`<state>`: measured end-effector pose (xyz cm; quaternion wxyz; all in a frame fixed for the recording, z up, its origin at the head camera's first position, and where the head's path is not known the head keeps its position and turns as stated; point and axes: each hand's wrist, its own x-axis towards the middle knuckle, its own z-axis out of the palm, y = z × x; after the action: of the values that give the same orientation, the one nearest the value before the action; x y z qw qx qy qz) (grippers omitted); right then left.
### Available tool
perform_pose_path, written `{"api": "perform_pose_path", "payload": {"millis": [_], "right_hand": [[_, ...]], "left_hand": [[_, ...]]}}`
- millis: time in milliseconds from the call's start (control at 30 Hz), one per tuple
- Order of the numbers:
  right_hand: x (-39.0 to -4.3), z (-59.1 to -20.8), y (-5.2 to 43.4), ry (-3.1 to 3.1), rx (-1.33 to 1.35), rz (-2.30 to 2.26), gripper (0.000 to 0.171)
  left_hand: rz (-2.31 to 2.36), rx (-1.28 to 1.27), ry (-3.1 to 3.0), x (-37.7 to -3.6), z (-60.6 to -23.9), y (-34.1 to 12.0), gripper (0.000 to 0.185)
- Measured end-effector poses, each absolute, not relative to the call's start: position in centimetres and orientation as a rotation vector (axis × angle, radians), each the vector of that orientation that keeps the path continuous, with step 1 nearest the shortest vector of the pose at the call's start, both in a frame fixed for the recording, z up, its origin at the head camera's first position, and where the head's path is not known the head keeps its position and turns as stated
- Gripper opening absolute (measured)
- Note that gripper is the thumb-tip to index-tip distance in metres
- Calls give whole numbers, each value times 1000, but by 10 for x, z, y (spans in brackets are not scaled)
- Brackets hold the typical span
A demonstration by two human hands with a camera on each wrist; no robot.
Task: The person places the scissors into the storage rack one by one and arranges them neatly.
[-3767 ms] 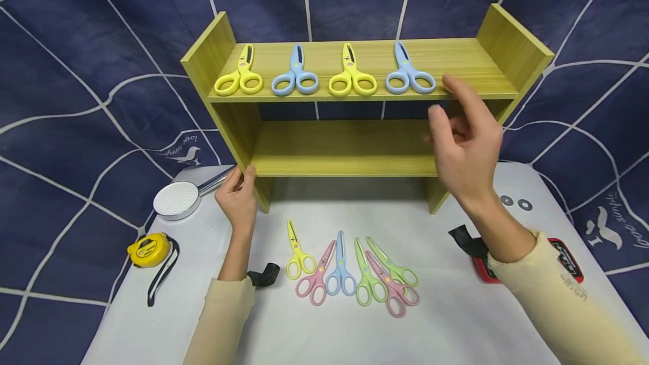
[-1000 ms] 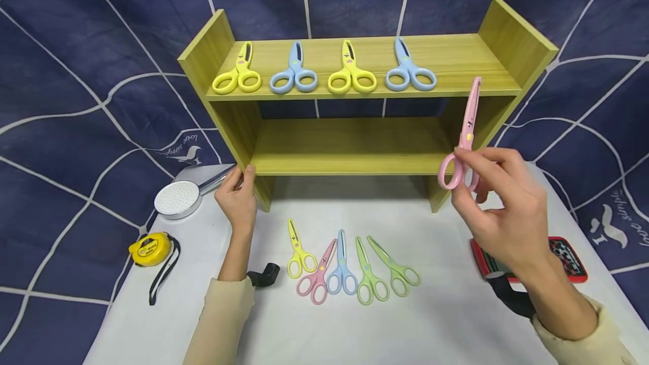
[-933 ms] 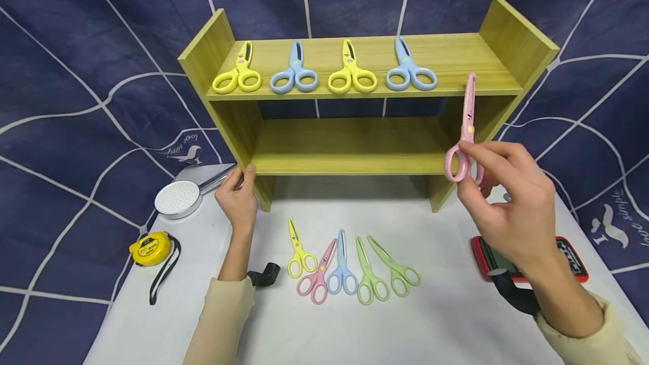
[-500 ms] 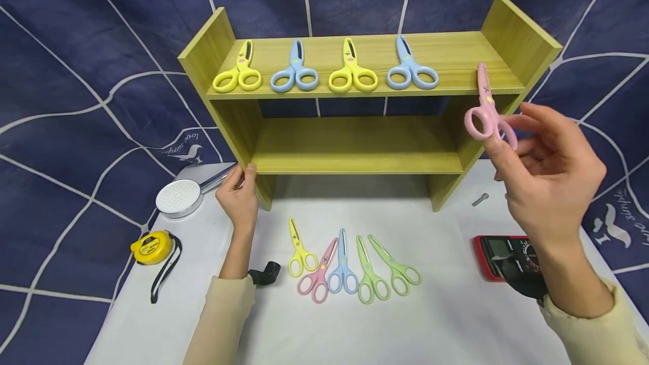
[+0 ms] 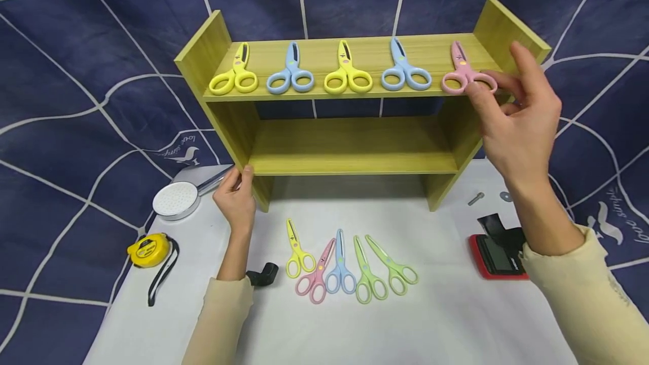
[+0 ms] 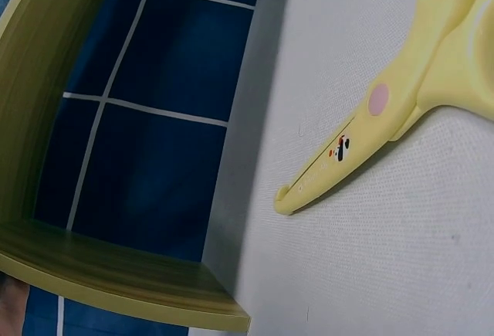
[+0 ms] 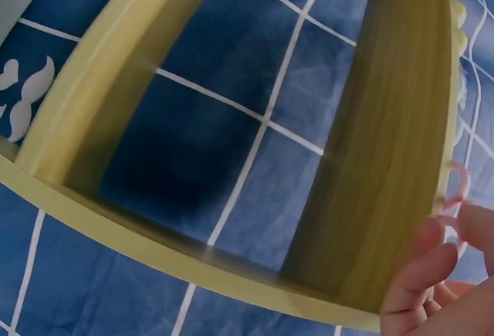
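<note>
The pink scissors [image 5: 460,66] lie at the right end of the top shelf, blades pointing to the back. My right hand [image 5: 524,120] pinches their right finger loop at the shelf's front edge; the right wrist view shows fingertips on the pink loop [image 7: 461,178]. To their left, blue scissors [image 5: 400,63], yellow scissors [image 5: 345,66], more blue scissors [image 5: 291,66] and more yellow scissors [image 5: 238,66] lie in a spaced row. My left hand [image 5: 236,199] grips the lower left side panel of the wooden shelf [image 5: 355,165].
On the white table [image 5: 405,331] lie yellow scissors [image 5: 299,252], pink scissors [image 5: 318,275], blue scissors [image 5: 340,263] and two green scissors [image 5: 368,275]. A shower head [image 5: 176,200] and tape measure [image 5: 149,250] are left; a red-edged multimeter [image 5: 497,258] and bolt [image 5: 475,199] are right.
My right hand has carried the pink scissors up from the table and laid them on the top shelf, right of the blue pair. The left hand stays on the shelf panel.
</note>
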<state>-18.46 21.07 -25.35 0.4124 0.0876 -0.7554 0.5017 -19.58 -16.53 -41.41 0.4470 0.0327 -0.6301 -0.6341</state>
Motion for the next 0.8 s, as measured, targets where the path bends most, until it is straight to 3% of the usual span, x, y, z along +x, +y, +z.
{"api": "perform_pose_path", "payload": {"millis": [233, 433, 600, 800], "right_hand": [[-193, -250, 208, -2053, 154, 1182, 65], [-182, -262, 202, -1980, 159, 1109, 59], [-153, -298, 180, -1865, 308, 1044, 49], [-112, -365, 158, -2165, 541, 1221, 63]], "left_hand": [[-1557, 63, -1539, -198, -416, -169, 18], [-1553, 51, -1550, -200, -420, -171, 18], [-1525, 39, -1553, -201, -421, -170, 17], [-1536, 40, -1538, -201, -420, -166, 16]]}}
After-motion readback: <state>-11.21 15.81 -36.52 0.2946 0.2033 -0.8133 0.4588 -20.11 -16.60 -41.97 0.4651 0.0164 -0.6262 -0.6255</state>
